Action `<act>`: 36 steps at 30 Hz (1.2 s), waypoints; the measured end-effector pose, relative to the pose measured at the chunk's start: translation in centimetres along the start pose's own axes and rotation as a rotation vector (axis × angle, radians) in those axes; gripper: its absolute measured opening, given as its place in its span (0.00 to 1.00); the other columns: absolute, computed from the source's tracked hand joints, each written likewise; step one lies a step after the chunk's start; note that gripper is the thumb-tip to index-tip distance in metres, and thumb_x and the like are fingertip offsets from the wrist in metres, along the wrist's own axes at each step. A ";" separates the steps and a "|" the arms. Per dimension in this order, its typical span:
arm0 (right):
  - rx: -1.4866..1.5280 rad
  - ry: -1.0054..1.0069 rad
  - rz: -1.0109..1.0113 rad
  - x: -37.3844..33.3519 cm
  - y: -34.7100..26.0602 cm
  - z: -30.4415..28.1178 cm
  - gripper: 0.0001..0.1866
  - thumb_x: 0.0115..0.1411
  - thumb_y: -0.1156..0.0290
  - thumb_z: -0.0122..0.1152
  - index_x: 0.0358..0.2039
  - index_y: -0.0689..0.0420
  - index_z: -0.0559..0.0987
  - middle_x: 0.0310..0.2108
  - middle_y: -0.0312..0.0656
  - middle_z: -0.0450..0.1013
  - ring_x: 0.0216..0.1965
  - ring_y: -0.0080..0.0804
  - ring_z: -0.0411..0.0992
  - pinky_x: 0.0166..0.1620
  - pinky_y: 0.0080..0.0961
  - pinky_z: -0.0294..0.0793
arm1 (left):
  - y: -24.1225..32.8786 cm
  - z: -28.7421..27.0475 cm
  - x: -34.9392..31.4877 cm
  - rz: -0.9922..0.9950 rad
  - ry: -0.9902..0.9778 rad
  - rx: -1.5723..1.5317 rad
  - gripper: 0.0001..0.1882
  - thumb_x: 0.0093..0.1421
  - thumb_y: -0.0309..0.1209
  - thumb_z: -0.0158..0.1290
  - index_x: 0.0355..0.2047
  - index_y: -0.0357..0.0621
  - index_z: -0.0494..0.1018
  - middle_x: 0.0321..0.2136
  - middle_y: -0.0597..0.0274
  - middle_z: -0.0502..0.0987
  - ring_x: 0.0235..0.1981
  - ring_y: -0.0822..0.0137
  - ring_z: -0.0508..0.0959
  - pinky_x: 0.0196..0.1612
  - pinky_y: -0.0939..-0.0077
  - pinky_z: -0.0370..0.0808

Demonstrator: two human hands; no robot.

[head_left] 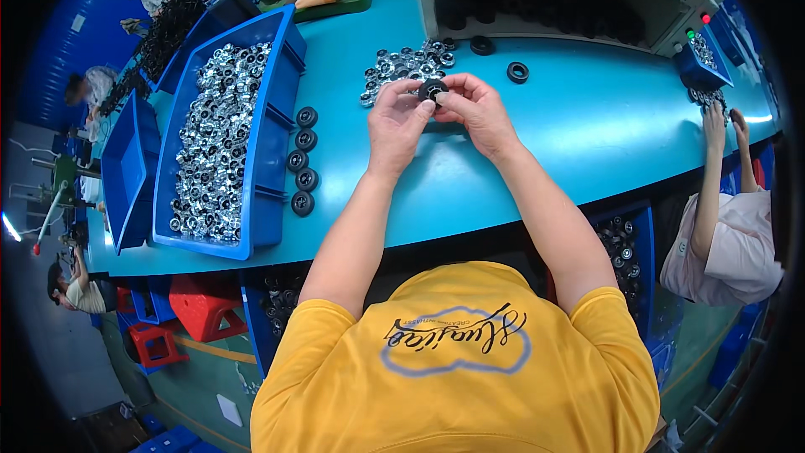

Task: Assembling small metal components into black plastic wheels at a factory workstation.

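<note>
Out in front of me, above the blue-green tabletop [545, 159], both hands hold one small black wheel [432, 90]. My left hand [394, 128] grips its left side with thumb and fingers. My right hand [480, 115] holds the other side, its thumb pressed at the wheel's near face. Just behind the left hand lies a cluster of shiny metal wheel hubs [387, 67]. Loose black tyre rings [517, 73] rest farther right and back. A short row of black wheels with hubs [307, 179] stands left of my left forearm.
A large blue bin [272, 130] full of metal hubs stands at the left, beside another blue bin [134, 176]. A pale cabinet with a dark opening [537, 0] borders the back. At the right, a co-worker [723, 235] handles parts by a small blue bin [703, 71]. Red stools [205, 310] stand below left.
</note>
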State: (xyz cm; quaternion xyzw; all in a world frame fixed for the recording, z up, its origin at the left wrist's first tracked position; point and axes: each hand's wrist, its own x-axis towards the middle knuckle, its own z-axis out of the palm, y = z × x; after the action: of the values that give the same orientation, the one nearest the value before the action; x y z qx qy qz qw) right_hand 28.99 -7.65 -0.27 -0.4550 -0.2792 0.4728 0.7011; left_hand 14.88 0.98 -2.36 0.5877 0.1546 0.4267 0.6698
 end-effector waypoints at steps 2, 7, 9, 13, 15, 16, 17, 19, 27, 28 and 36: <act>-0.008 0.023 -0.021 0.0 0.3 -0.1 0.17 0.59 0.74 0.68 0.48 0.62 0.76 0.36 0.38 0.76 0.34 0.25 0.78 0.38 0.22 0.81 | 0.1 0.4 -0.1 0.091 0.030 0.073 0.16 0.61 0.18 0.58 0.50 0.37 0.73 0.48 0.57 0.72 0.39 0.70 0.80 0.46 0.77 0.79; -0.166 0.054 -0.048 0.0 1.1 0.0 0.20 0.56 0.77 0.69 0.50 0.62 0.75 0.30 0.36 0.75 0.31 0.23 0.77 0.36 0.21 0.82 | 0.5 0.7 -0.5 0.260 0.095 0.551 0.14 0.58 0.16 0.57 0.46 0.35 0.75 0.49 0.58 0.66 0.36 0.73 0.78 0.41 0.80 0.79; -0.125 0.016 -0.023 0.0 0.8 0.1 0.21 0.56 0.77 0.68 0.51 0.62 0.75 0.28 0.36 0.74 0.29 0.22 0.77 0.36 0.20 0.81 | 0.5 0.6 -0.5 0.264 0.111 0.567 0.14 0.57 0.16 0.57 0.45 0.36 0.76 0.49 0.57 0.67 0.36 0.74 0.78 0.39 0.81 0.79; -0.116 0.032 0.016 -0.2 0.2 0.4 0.20 0.58 0.76 0.67 0.51 0.62 0.76 0.28 0.35 0.74 0.28 0.21 0.76 0.35 0.20 0.81 | 0.6 0.5 -0.6 0.233 0.111 0.550 0.14 0.57 0.16 0.57 0.45 0.36 0.77 0.47 0.57 0.68 0.35 0.75 0.77 0.38 0.81 0.78; -0.258 0.047 -0.067 -0.4 0.5 0.4 0.19 0.60 0.75 0.66 0.51 0.62 0.76 0.28 0.35 0.74 0.28 0.20 0.76 0.34 0.20 0.81 | 1.0 0.6 -0.8 0.291 0.079 0.687 0.15 0.57 0.16 0.57 0.46 0.36 0.77 0.47 0.58 0.68 0.35 0.75 0.77 0.38 0.81 0.78; -0.298 0.048 -0.088 -0.5 0.6 0.4 0.18 0.61 0.74 0.65 0.51 0.62 0.76 0.28 0.35 0.74 0.28 0.20 0.76 0.34 0.20 0.81 | 1.2 0.5 -0.8 0.295 0.071 0.721 0.16 0.57 0.16 0.58 0.46 0.36 0.77 0.48 0.58 0.67 0.35 0.75 0.77 0.38 0.81 0.78; -0.338 0.047 -0.109 -0.6 0.6 0.5 0.17 0.62 0.73 0.64 0.51 0.62 0.76 0.29 0.35 0.74 0.28 0.20 0.76 0.33 0.20 0.81 | 1.5 0.5 -0.8 0.300 0.064 0.754 0.16 0.56 0.16 0.58 0.46 0.37 0.77 0.48 0.57 0.67 0.35 0.75 0.77 0.39 0.80 0.78; -0.302 0.034 -0.072 -0.5 0.6 0.4 0.16 0.63 0.71 0.63 0.50 0.62 0.77 0.29 0.35 0.74 0.29 0.20 0.76 0.33 0.20 0.81 | 1.2 0.4 -0.8 0.266 0.048 0.661 0.18 0.56 0.18 0.60 0.48 0.38 0.76 0.49 0.57 0.66 0.36 0.74 0.77 0.41 0.79 0.79; 0.001 -0.116 0.118 -0.6 -0.3 -0.2 0.12 0.66 0.67 0.59 0.43 0.63 0.80 0.34 0.35 0.76 0.33 0.19 0.75 0.41 0.22 0.81 | 1.7 0.5 -0.1 0.139 -0.163 0.387 0.33 0.56 0.33 0.68 0.60 0.40 0.69 0.56 0.55 0.67 0.54 0.62 0.74 0.54 0.70 0.76; 0.004 -0.117 0.120 -0.7 -0.6 0.1 0.12 0.66 0.68 0.59 0.43 0.63 0.80 0.34 0.36 0.76 0.33 0.19 0.74 0.41 0.21 0.81 | 1.5 0.2 0.0 0.144 -0.174 0.379 0.33 0.56 0.34 0.68 0.60 0.42 0.70 0.56 0.55 0.68 0.54 0.60 0.74 0.54 0.69 0.76; -0.023 -0.076 0.183 -0.2 0.5 -1.1 0.11 0.64 0.66 0.63 0.37 0.63 0.82 0.34 0.37 0.76 0.33 0.19 0.75 0.39 0.19 0.80 | 1.1 0.2 -0.3 0.203 -0.220 0.604 0.31 0.57 0.33 0.67 0.59 0.40 0.70 0.52 0.59 0.75 0.55 0.65 0.74 0.58 0.72 0.73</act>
State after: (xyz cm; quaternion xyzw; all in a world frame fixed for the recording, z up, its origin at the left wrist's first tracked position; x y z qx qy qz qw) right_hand 29.56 -8.19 -1.19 -0.4684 -0.2680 0.5486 0.6386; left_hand 14.39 0.52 -1.38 0.8146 0.1415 0.3599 0.4322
